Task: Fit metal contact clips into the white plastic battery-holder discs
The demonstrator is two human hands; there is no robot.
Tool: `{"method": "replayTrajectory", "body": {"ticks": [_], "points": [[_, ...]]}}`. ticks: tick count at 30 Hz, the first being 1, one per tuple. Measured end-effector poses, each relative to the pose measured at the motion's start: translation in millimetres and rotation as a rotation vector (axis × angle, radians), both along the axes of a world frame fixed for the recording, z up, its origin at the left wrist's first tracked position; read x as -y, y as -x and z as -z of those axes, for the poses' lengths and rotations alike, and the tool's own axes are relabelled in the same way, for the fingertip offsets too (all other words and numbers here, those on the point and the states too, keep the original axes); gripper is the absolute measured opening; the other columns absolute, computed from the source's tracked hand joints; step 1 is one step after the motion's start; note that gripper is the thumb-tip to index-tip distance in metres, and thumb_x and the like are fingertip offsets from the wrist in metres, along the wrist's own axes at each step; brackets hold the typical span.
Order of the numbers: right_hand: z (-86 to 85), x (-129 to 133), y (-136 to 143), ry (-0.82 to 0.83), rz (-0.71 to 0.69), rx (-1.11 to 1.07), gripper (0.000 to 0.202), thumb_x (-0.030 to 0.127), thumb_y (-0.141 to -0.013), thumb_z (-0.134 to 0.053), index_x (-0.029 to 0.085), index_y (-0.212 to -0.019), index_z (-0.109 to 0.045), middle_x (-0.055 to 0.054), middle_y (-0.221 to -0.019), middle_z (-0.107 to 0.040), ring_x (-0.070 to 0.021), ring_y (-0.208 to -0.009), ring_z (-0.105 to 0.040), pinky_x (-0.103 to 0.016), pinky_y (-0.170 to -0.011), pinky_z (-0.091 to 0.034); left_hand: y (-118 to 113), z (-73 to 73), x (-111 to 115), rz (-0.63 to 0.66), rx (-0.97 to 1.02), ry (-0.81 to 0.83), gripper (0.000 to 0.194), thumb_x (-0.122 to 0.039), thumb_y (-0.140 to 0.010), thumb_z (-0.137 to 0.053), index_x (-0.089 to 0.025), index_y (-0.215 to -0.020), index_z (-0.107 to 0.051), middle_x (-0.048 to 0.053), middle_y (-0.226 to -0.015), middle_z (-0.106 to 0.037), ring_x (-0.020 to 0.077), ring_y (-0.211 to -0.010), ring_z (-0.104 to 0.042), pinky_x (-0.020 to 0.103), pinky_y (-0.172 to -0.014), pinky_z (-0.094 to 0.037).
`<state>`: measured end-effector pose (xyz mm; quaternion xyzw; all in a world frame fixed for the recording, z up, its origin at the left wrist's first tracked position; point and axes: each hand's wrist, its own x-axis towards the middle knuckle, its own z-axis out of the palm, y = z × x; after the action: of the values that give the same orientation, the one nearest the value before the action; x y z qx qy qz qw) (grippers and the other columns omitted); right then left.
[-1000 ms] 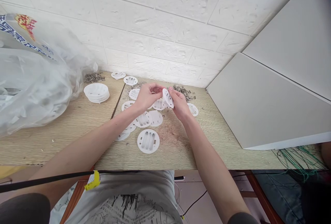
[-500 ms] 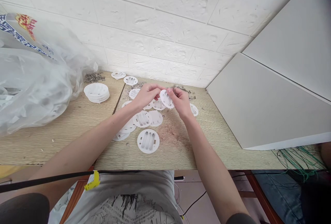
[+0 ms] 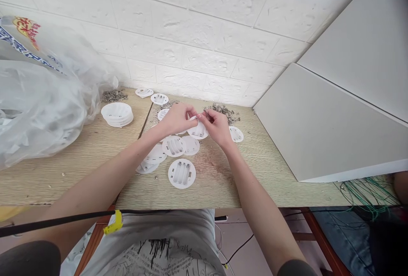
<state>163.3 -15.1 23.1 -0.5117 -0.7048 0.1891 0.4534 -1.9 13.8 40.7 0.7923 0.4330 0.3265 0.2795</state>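
Note:
Above the middle of the table, a white round battery holder (image 3: 198, 131) with slots is between my two hands. My left hand (image 3: 178, 119) is closed, pinching its upper left edge. My right hand (image 3: 219, 129) is closed on the holder's upper right side, and a thin dark piece (image 3: 208, 116) shows between its fingers, too small to name. More of these discs lie beneath and in front of my hands, some overlapping. One battery holder (image 3: 182, 173) lies flat near the front edge, apart from the others.
Small metal pieces (image 3: 225, 110) are heaped behind my right hand. On the left stand a stack of white discs (image 3: 117, 114) and a large clear plastic bag (image 3: 47, 106). A grey-white panel (image 3: 334, 127) leans at the right, near green wires (image 3: 366, 195).
The battery holder has moved slightly left and down and turned. My right hand has shifted left with it, and my left hand now meets it at its edge.

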Motion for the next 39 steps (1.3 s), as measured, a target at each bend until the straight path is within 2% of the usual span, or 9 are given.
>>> {"method": "replayTrajectory", "body": {"ticks": [5, 8, 13, 20, 23, 28, 31, 35, 39], "points": [[-0.1, 1.0, 1.7, -0.008, 0.010, 0.060, 0.044, 0.057, -0.084, -0.058, 0.021, -0.061, -0.045, 0.005, -0.054, -0.034, -0.0112, -0.055, -0.028, -0.027, -0.056, -0.023, -1.0, -0.2, 2.0, -0.010, -0.107, -0.149, 0.010, -0.023, -0.067, -0.059, -0.018, -0.072, -0.066, 0.002, -0.066, -0.058, 0.0168, -0.064, -0.050, 0.029, -0.061, -0.033], [-0.9, 1.3, 1.7, -0.008, 0.015, 0.053, 0.043, 0.056, -0.082, -0.061, 0.021, -0.061, -0.046, 0.005, -0.053, -0.033, -0.0111, -0.055, -0.028, -0.027, -0.056, -0.023, -1.8, -0.8, 4.5, 0.000, -0.110, -0.154, 0.009, -0.022, -0.069, -0.057, -0.018, -0.072, -0.064, 0.001, -0.064, -0.057, 0.0164, -0.062, -0.049, 0.029, -0.061, -0.032], [-3.4, -0.6, -5.6, 0.016, 0.031, -0.041, 0.044, 0.046, -0.085, -0.059, 0.021, -0.055, -0.037, 0.005, -0.055, -0.030, -0.0106, -0.056, -0.028, -0.028, -0.056, -0.023, -5.4, 0.0, 8.1, 0.028, -0.072, -0.105, 0.005, -0.019, -0.069, -0.055, -0.019, -0.064, -0.055, -0.002, -0.056, -0.049, 0.0138, -0.054, -0.043, 0.029, -0.058, -0.030], [-0.7, -11.3, -30.1, 0.052, 0.142, -0.193, 0.036, 0.047, -0.084, -0.059, 0.018, -0.062, -0.059, 0.003, -0.056, -0.042, -0.0115, -0.058, -0.035, -0.027, -0.058, -0.029, -29.5, 3.7, 8.7, 0.379, -0.069, 0.155, 0.007, -0.014, -0.057, -0.060, -0.021, -0.055, -0.060, -0.002, -0.049, -0.054, 0.0131, -0.045, -0.045, 0.027, -0.048, -0.029], [1.9, -14.8, -35.1, 0.075, 0.187, -0.225, 0.037, 0.049, -0.081, -0.060, 0.018, -0.061, -0.061, 0.005, -0.053, -0.037, -0.0107, -0.055, -0.031, -0.028, -0.055, -0.025, -49.1, 11.2, 5.7, 0.469, -0.027, 0.171, 0.013, -0.012, -0.048, -0.066, -0.022, -0.046, -0.059, -0.003, -0.043, -0.051, 0.0141, -0.040, -0.044, 0.028, -0.045, -0.030], [3.7, -16.8, -35.3, 0.125, 0.206, -0.214, 0.036, 0.049, -0.079, -0.060, 0.017, -0.061, -0.062, 0.006, -0.049, -0.031, -0.0099, -0.051, -0.026, -0.028, -0.052, -0.021, -85.2, 28.7, 1.1, 0.505, -0.154, 0.171, 0.033, -0.001, -0.038, -0.066, -0.024, -0.033, -0.043, -0.002, -0.034, -0.040, 0.0177, -0.039, -0.043, 0.036, -0.049, -0.039], [3.5, -17.3, -36.7, 0.147, 0.203, -0.199, 0.036, 0.050, -0.078, -0.060, 0.018, -0.062, -0.064, 0.007, -0.048, -0.031, -0.0101, -0.050, -0.026, -0.028, -0.052, -0.022, -103.3, 36.6, -2.1, 0.449, -0.236, 0.178, 0.039, 0.004, -0.038, -0.067, -0.024, -0.032, -0.040, -0.003, -0.032, -0.034, 0.0207, -0.038, -0.045, 0.043, -0.053, -0.044], [2.8, -17.7, -40.4, 0.153, 0.262, -0.204, 0.035, 0.049, -0.077, -0.060, 0.018, -0.062, -0.064, 0.007, -0.046, -0.029, -0.0101, -0.050, -0.025, -0.028, -0.051, -0.021, -116.3, 42.4, -6.6, 0.462, -0.296, 0.194, 0.039, 0.009, -0.031, -0.063, -0.023, -0.030, -0.042, -0.002, -0.034, -0.040, 0.0237, -0.044, -0.050, 0.045, -0.057, -0.047], [1.5, -16.9, -40.7, 0.164, 0.267, -0.199, 0.033, 0.046, -0.078, -0.059, 0.018, -0.064, -0.064, 0.007, -0.047, -0.029, -0.0098, -0.049, -0.024, -0.028, -0.051, -0.020, -116.2, 45.2, -7.3, 0.441, -0.296, 0.178, 0.036, 0.007, -0.034, -0.065, -0.023, -0.032, -0.045, 0.000, -0.037, -0.044, 0.0262, -0.055, -0.056, 0.045, -0.067, -0.050]]}}
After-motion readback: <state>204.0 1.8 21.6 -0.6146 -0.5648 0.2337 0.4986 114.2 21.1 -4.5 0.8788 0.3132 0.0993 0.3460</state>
